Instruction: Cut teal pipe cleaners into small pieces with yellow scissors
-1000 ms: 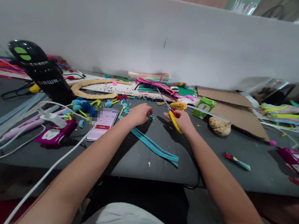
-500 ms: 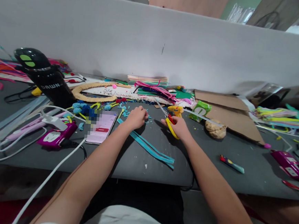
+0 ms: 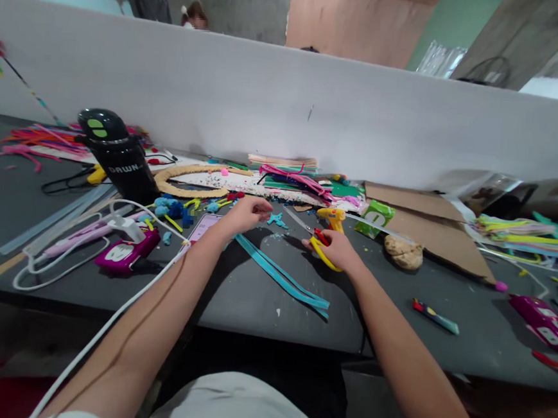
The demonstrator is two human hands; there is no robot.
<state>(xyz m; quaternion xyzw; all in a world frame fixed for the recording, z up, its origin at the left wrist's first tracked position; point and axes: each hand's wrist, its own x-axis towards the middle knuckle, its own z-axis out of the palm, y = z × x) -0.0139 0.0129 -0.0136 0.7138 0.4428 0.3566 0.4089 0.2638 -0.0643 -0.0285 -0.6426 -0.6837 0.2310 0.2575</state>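
Observation:
My right hand (image 3: 338,249) grips yellow-and-red scissors (image 3: 316,239) whose blades point left toward the middle of the dark table (image 3: 233,295). My left hand (image 3: 246,211) is raised a little above the table with its fingers pinched together; what they hold is too small to make out. A small teal cut-out shape (image 3: 275,219) lies just right of those fingers. Long teal foam strips (image 3: 280,277) run diagonally across the table below both hands. A phone (image 3: 201,226) lies partly hidden under my left forearm.
A black bottle (image 3: 119,156) stands at the left, near a magenta glue gun (image 3: 123,253) with a white cable (image 3: 62,263). Pipe cleaners, pompoms and foam sheets (image 3: 286,171) crowd the back. Cardboard (image 3: 424,201), a green box (image 3: 378,213) and another magenta tool (image 3: 543,320) lie right. A white partition (image 3: 316,102) closes off the back.
My left hand has lifted off the teal strips and moved back with pinched fingers. A teal cut-out now shows beside it. The camera has tilted upward.

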